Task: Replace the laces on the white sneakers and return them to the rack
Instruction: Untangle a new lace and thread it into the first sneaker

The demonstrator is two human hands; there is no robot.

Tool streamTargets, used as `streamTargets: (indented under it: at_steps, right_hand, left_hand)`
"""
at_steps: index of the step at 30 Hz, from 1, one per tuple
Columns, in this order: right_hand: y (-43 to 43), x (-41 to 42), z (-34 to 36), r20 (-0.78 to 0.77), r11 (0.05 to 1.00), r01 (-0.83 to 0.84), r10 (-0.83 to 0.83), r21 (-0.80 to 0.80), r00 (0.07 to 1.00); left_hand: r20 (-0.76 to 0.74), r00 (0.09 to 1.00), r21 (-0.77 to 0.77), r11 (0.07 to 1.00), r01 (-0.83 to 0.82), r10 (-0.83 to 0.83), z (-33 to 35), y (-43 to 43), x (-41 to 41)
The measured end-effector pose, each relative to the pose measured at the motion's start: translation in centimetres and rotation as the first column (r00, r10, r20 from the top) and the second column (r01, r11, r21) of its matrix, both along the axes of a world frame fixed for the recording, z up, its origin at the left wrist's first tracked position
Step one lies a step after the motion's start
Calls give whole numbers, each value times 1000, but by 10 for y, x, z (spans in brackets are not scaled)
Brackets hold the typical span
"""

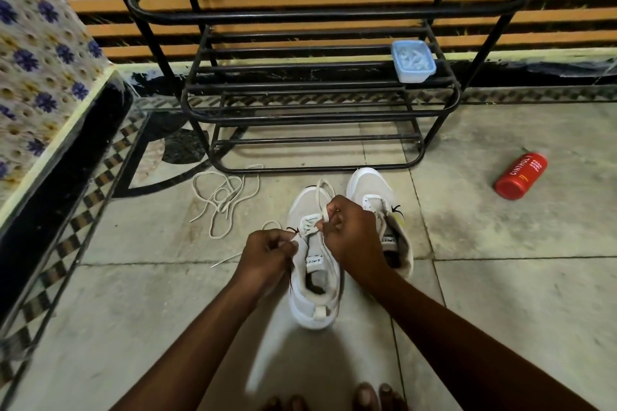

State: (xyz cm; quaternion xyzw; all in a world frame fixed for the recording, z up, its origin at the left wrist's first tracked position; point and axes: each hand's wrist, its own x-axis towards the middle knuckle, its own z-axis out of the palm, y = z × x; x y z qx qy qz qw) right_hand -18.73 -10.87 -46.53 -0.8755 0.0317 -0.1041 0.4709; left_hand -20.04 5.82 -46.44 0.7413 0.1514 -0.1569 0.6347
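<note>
lacing step in hand, early part of it. left hand (267, 253) is curled with thumb and fingers pinching one end of the lace (323, 188) just off the left side of the near sneaker (314, 297). right hand (350, 230) is curled too, pinching the other run of the same lace right over the front eyelets, with a loop of it arching up just beyond the knuckles. the sneaker stands upright on the floor (500, 294) between the two hands, toe pointing away, and only the lowest eyelet rows look threaded; the tongue and upper rows are bare. a free lace tip trails on the floor to the left of the left hand. second sneaker (367, 183) sits just past the right hand, partly hidden by it, touching or nearly touching the first; cannot tell if it is laced. loose laces (223, 200) lie in a tangle on the floor beyond and left of the left hand, probably the old pair. rack (317, 110) stands further ahead of both hands with no shoes on it, a blue tub (414, 65) on one shelf. red bottle (521, 175) lies on its side well off to the right of the right hand. next move, as i judge it: pull both ends even and snug, then cross and feed a tip through the next eyelet up, which needs a fine pinch on the tip while the other hand steadies the shoe. most of the task is left: finish this shoe, check the other, then rack both.
</note>
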Motion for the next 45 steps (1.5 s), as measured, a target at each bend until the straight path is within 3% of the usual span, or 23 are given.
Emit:
streamTargets:
  at_steps: [8, 14, 20, 26, 33, 39, 45]
  right_hand:
    - [5, 8, -10, -85, 999, -34, 35, 10, 996]
    - [3, 14, -7, -101, 981, -170, 161, -88, 982]
    - [4, 10, 1, 44, 985, -163, 161, 64, 986]
    - [-2, 11, 3, -47, 980, -131, 139, 149, 989]
    - [-1, 18, 7, -53, 983, -181, 181, -13, 982]
    - [9, 17, -8, -89, 989, -140, 136, -41, 987]
    - [14, 10, -15, 73, 991, -106, 112, -86, 991]
  left_hand:
    - [9, 1000, -68, 998, -4, 5, -3, 2, -1]
    - [1, 1000, -56, 998, -11, 11, -6, 2, 0]
    - [-8, 1000, -64, 998, -4, 4, -6, 2, -1]
    - [-2, 1000, -80, 997, 8, -8, -11, 4, -1]
    - [17, 1000, -92, 995, 26, -25, -15, 5, -1]
    - [23, 999, -95, 995, 34, -32, -17, 4, -2]
    - [48, 998, -98, 994, 45, -40, -20, 6, -2]
